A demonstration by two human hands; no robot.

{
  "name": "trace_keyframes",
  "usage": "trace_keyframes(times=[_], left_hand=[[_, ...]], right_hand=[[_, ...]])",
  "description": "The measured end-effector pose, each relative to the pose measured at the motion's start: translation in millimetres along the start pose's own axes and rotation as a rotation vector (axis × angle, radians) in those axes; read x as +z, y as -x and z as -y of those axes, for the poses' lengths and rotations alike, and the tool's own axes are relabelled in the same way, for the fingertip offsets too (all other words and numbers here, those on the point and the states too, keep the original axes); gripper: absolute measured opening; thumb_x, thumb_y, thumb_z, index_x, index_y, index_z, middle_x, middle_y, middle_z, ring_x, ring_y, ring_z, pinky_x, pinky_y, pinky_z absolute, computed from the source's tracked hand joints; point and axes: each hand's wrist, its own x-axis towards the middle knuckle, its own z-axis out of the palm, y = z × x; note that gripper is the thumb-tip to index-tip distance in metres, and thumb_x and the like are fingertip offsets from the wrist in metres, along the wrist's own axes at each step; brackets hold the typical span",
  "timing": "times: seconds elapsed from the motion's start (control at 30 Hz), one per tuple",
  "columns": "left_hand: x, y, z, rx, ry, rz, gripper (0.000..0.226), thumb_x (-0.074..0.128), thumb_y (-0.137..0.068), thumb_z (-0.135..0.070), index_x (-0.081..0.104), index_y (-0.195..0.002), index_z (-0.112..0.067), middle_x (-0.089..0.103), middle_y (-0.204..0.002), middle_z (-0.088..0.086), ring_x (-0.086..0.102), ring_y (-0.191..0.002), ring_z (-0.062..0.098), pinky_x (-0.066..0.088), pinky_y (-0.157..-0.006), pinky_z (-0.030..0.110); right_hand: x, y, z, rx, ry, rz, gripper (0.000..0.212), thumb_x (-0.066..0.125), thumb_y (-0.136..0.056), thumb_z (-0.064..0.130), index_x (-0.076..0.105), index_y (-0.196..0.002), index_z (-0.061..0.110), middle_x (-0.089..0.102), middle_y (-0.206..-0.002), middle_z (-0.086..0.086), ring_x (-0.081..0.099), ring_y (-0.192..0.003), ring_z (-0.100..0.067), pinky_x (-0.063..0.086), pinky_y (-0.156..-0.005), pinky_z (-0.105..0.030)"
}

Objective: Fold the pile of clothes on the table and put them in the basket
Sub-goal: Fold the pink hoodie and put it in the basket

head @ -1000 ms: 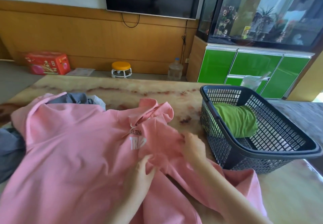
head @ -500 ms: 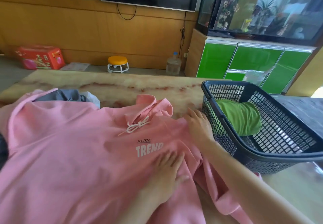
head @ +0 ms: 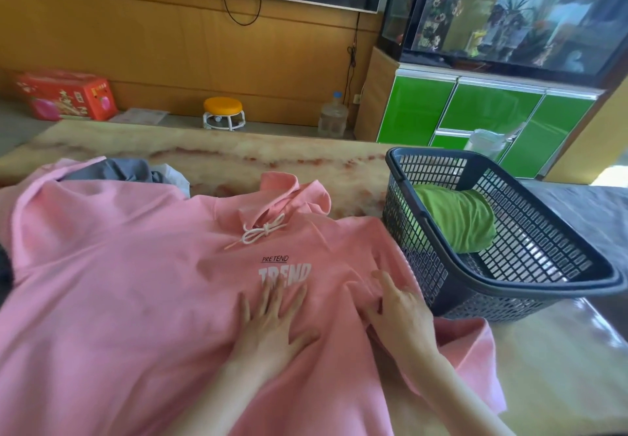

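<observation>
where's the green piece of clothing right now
In the head view, the green garment lies inside the dark basket at the right side of the table, beside the pink hoodie.

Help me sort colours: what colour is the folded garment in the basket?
The garment is green; head view.

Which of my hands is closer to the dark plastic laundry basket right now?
Right. The right hand rests on the pink hoodie just beside the dark plastic laundry basket; the left hand presses the hoodie's chest farther left.
</observation>
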Motion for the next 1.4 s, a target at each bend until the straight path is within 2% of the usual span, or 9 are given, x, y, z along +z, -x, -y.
trace_keyframes(times=[0.13,0.27,0.47,0.6,0.77,0.9,1.0,1.07,1.4], left_hand=[[4.3,0.6,3.6,0.046,-0.044,0.026,0.076,0.005,-0.088,-0.071,0.056,-0.128,-0.032,0.057,-0.131,0.013,0.054,-0.120,0.031,0.025,-0.092,0.056],[4.0,0.6,7.7,0.049,-0.024,0.021,0.072,0.005,-0.090,-0.069,0.049,-0.134,-0.032,0.050,-0.139,0.010,0.050,-0.125,0.032,0.024,-0.097,0.059],[-6.5,-8.7,8.6,0.119,0.078,0.037,0.114,-0.034,-0.042,-0.085,-0.016,-0.144,-0.035,-0.032,-0.145,0.002,-0.029,-0.135,0.023,-0.010,-0.110,0.057],[-19.1,9.3,14.0,0.104,-0.001,-0.092,0.099,-0.021,-0.074,-0.075,0.031,-0.145,-0.030,0.018,-0.153,0.004,0.019,-0.142,0.029,0.016,-0.106,0.060],[-0.4,28.7,29.2,0.089,-0.106,-0.029,0.079,0.000,-0.094,-0.059,0.068,-0.115,-0.025,0.064,-0.122,0.007,0.062,-0.112,0.025,0.049,-0.077,0.061],[1.2,33.8,25.5,0.100,-0.050,-0.054,0.074,0.007,-0.093,-0.062,0.063,-0.121,-0.024,0.060,-0.127,0.010,0.057,-0.118,0.026,0.047,-0.079,0.062],[-2.0,38.0,10.7,0.148,0.032,-0.073,0.108,-0.025,-0.065,-0.080,0.029,-0.146,-0.032,0.021,-0.155,0.005,0.009,-0.143,0.020,0.016,-0.109,0.061],[-4.1,45.3,3.5,0.124,0.135,0.014,0.126,-0.037,-0.042,-0.084,0.006,-0.149,-0.035,-0.004,-0.159,0.001,-0.011,-0.145,0.015,-0.005,-0.113,0.053],[-10.6,57.5,-25.5,0.141,0.199,0.198,0.130,-0.022,-0.026,-0.096,-0.007,-0.145,-0.046,-0.029,-0.153,-0.004,-0.030,-0.139,0.018,-0.016,-0.106,0.064]], right_hand=[[-1.5,4.9,15.9,0.132,-0.302,0.014,0.033,0.064,-0.084,0.026,0.053,-0.114,0.027,0.067,-0.084,0.004,0.064,-0.086,-0.025,0.048,-0.070,-0.035],[-27.0,-3.2,-3.9,0.058,-0.110,-0.152,0.031,0.054,-0.085,0.003,0.055,-0.109,0.022,0.061,-0.104,0.003,0.064,-0.077,-0.026,0.050,-0.063,-0.036],[-10.6,-1.6,-1.0,0.035,0.062,0.056,0.045,0.052,-0.087,0.004,0.039,-0.128,0.016,0.045,-0.134,-0.005,0.057,-0.107,-0.026,0.047,-0.079,-0.036],[-22.7,15.6,-8.0,0.000,-0.037,-0.015,0.066,0.058,-0.087,0.014,0.025,-0.143,0.022,0.049,-0.128,-0.009,0.055,-0.104,-0.028,0.049,-0.081,-0.039],[-24.8,67.2,-11.2,-0.022,-0.136,-0.016,0.028,0.056,-0.091,0.032,0.053,-0.113,0.015,0.059,-0.104,-0.003,0.059,-0.094,-0.023,0.043,-0.072,-0.034],[-11.3,95.3,-15.1,-0.064,-0.146,-0.112,0.030,0.073,-0.077,0.025,0.044,-0.075,0.019,0.048,-0.074,0.006,0.052,-0.075,-0.019,0.036,-0.061,-0.029],[-8.0,103.0,-17.5,-0.049,-0.019,-0.053,0.041,0.083,-0.061,0.027,0.044,-0.072,0.023,0.049,-0.068,0.008,0.055,-0.070,-0.022,0.041,-0.055,-0.030],[-8.9,103.8,-24.3,-0.016,0.029,-0.040,0.038,0.084,-0.058,0.025,0.052,-0.076,0.020,0.051,-0.077,0.003,0.054,-0.076,-0.026,0.045,-0.060,-0.034],[-26.9,112.4,-41.3,0.151,-0.053,0.086,0.031,0.045,-0.090,0.021,0.073,-0.098,0.032,0.046,-0.125,-0.007,0.030,-0.119,-0.029,0.028,-0.103,-0.036]])
